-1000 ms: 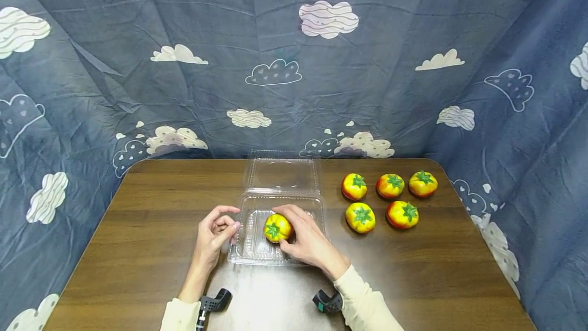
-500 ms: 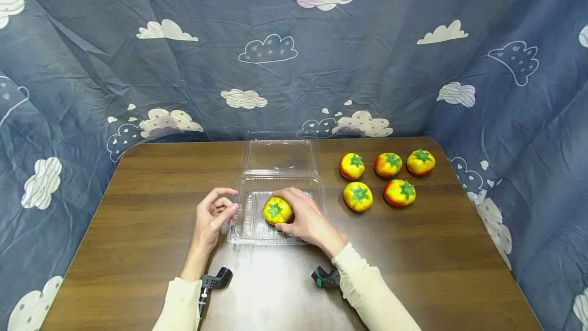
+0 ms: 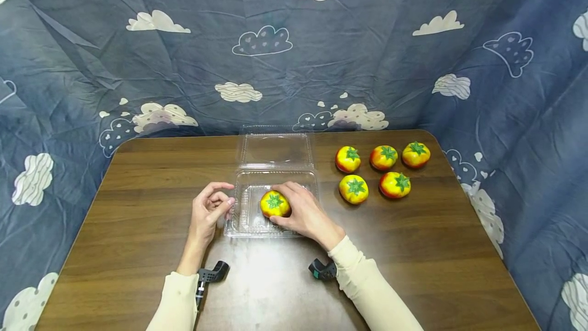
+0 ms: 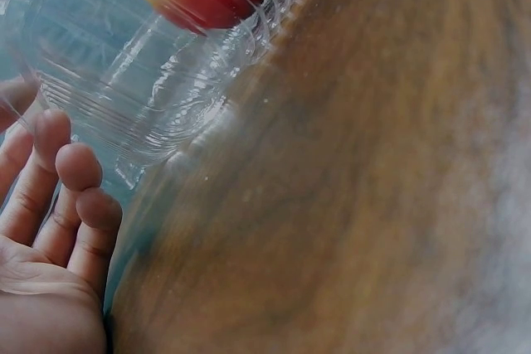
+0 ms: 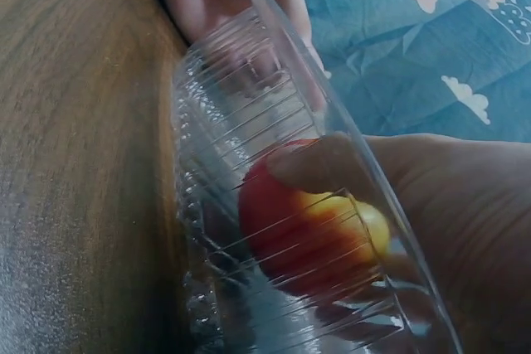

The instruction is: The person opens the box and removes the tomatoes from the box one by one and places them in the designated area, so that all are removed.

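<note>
A yellow-and-red tomato (image 3: 274, 204) with a green leafy top is inside the base of a clear plastic clamshell container (image 3: 250, 230). My right hand (image 3: 304, 211) holds it from the right, thumb on the near side and fingers on the far side. In the right wrist view, the tomato (image 5: 311, 230) shows through the ribbed container wall. At the container's left edge, my left hand (image 3: 209, 211) pinches the rim between thumb and fingers. The left wrist view shows these fingers (image 4: 79, 167) beside the clear wall.
The container's lid (image 3: 277, 149) is folded back toward the cloth backdrop. Several more tomatoes (image 3: 353, 189) stand in two rows to the right on the brown wooden table (image 3: 147, 188). A cloud-patterned blue cloth (image 3: 206, 24) hangs behind the table.
The head view has tilted down, so the whole scene sits differently in it. The tomato has turned slightly in my right hand, its green top now facing more upward. My left hand stays at the rim.
</note>
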Available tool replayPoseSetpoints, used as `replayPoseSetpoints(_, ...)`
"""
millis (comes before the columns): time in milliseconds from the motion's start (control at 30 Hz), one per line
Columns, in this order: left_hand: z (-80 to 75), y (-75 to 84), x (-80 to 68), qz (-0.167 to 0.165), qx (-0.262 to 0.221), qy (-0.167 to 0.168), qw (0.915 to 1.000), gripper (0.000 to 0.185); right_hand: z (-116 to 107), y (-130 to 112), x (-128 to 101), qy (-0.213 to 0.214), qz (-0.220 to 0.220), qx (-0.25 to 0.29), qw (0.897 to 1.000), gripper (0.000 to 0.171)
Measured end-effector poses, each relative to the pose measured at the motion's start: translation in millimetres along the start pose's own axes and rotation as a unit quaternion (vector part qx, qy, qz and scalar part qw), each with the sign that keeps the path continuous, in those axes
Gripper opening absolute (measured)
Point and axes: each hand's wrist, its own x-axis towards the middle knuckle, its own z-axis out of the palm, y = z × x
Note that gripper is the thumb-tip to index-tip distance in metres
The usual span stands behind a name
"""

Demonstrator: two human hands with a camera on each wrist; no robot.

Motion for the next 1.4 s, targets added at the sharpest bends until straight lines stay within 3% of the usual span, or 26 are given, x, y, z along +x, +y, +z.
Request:
replayPoseSetpoints(367, 4.3, -4.5, 3.0, -0.001, -0.007, -0.004, 1.0, 0.033, -3.7, 8.9, -2.6, 0.062, -0.039, 0.034, 0.997, 0.065)
replayPoseSetpoints(600, 7.8, -5.8, 5.0, 0.001, -0.015, -0.001, 0.9999, 0.034, -13.9, 15.6, -2.2, 0.129, -0.055, 0.07, 0.988, 0.064)
replayPoseSetpoints(767, 9.6, -6.5, 4.5, -0.001, -0.012, -0.005, 0.9999, 0.033, -22.1, 21.0, -5.6, 0.159, -0.047, 0.076, 0.983, 0.064)
replayPoseSetpoints(1100, 9.0, -7.1, 5.3, 0.002, -0.01, 0.002, 0.9999, 0.033, -37.2, 32.3, -12.3, 0.17, -0.009, 0.066, 0.983, 0.064)
replayPoseSetpoints(1400, 2.9, -2.1, 0.2, -0.001, 0.001, 0.008, 1.0, 0.033, -53.8, 46.2, -19.5, 0.215, 0.018, 0.057, 0.975, 0.065)
